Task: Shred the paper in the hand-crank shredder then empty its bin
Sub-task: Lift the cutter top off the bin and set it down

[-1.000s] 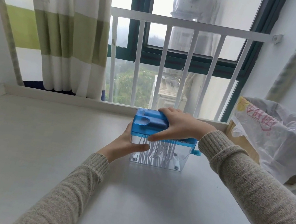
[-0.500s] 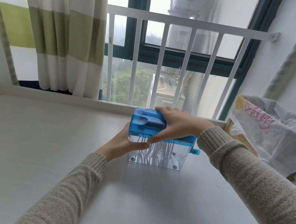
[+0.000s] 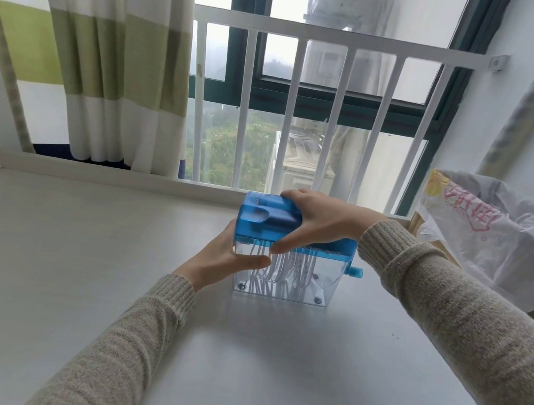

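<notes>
The left hand (image 3: 227, 259) holds the see-through bin (image 3: 285, 276) at its 9 o'clock side — thumb across the front. White paper strips (image 3: 286, 271) hang inside. The right hand (image 3: 316, 220) grips the blue shredder top (image 3: 265, 217) from 3 o'clock. It all sits on the grey table (image 3: 76, 260) — a bag-lined box (image 3: 509, 238) waits at 3 o'clock.

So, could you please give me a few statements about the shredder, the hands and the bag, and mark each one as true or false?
1. The right hand grips the blue top of the shredder. True.
2. The clear bin holds no paper. False: white paper strips hang inside it.
3. The left hand holds the clear bin at its left end. True.
4. The plastic bag sits to the left of the shredder. False: it is on the right.
5. The shredder rests on the white table. True.
</notes>
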`<state>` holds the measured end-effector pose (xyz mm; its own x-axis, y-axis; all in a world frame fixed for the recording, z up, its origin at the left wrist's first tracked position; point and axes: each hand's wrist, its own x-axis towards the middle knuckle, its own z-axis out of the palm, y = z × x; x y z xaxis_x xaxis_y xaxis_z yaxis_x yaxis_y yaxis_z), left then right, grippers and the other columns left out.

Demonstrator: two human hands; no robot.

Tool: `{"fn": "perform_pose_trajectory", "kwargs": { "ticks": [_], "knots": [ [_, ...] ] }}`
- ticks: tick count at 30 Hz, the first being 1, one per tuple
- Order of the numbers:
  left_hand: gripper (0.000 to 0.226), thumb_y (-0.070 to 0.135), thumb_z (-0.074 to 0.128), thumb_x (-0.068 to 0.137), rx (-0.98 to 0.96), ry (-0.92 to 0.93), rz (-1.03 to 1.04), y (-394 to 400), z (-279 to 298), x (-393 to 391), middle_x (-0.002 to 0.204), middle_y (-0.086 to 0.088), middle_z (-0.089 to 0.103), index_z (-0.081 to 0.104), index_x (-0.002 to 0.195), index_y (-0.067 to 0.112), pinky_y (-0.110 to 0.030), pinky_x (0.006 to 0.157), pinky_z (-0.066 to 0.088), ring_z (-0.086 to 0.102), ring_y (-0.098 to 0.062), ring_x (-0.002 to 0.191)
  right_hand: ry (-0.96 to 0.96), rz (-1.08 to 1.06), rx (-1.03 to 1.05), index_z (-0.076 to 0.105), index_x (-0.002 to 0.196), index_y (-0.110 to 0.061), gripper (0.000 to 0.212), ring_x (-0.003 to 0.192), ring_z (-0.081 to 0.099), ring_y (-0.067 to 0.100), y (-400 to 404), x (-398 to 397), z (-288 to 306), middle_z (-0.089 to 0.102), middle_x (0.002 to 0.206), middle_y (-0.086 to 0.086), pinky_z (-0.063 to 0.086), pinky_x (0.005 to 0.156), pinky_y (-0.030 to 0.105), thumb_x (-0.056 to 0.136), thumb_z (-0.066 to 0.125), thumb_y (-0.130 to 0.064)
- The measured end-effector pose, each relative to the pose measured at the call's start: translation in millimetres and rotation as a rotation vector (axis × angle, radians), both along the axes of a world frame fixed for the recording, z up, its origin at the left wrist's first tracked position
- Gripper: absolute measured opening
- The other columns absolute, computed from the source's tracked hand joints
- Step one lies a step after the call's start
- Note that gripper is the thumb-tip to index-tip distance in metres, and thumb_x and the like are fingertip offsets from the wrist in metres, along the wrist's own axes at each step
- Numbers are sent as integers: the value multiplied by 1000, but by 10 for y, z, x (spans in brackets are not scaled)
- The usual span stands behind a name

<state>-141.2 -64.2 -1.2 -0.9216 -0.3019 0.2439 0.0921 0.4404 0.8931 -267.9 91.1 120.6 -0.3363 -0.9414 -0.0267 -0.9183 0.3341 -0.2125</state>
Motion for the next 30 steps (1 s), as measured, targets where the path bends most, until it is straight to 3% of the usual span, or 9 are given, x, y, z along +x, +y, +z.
{"fn": "perform_pose_trajectory", "kwargs": {
  "ticks": [5,9,15,20,24,30],
  "knots": [
    [87,57,79,67,-12,-9,-3,-5,-7,23,130,22,51,36,139,37,-14,88,40,51,12,111,-72,-20,5,43,127,-27,85,87,63,12,14,-23,64,59,107,-7,57,78,32,58,69,-70],
    [82,51,78,71,-22,-23,-13,-8,5,4,132,15,52,36,140,34,-19,92,41,51,2,117,-50,-19,-11,43,127,-27,92,89,62,12,17,4,43,57,109,-8,56,79,32,52,65,-76],
    [80,49,78,72,-9,-15,-16,5,11,18,131,17,52,38,139,35,-12,86,39,51,10,112,26,-18,-32,42,128,-25,95,91,58,13,26,17,-3,51,111,-7,56,81,35,52,64,-79],
    [82,55,79,69,3,-28,1,-15,-3,10,132,15,52,39,138,35,-19,89,41,51,1,118,167,-11,-96,37,132,-26,104,94,53,14,36,43,70,49,113,-5,51,82,35,48,59,-84],
    [96,72,76,56,-15,-48,26,-16,-13,16,131,13,52,39,137,35,-21,89,41,49,3,118,85,-4,-98,39,130,-26,100,93,54,11,41,69,194,50,113,-6,52,81,32,50,63,-80],
    [93,73,78,55,0,-86,46,-46,-44,-2,127,16,51,37,132,41,-29,96,42,49,1,119,67,-18,-109,39,132,-27,99,89,55,9,48,71,223,51,115,-6,49,71,23,51,62,-81]
  ]
}}
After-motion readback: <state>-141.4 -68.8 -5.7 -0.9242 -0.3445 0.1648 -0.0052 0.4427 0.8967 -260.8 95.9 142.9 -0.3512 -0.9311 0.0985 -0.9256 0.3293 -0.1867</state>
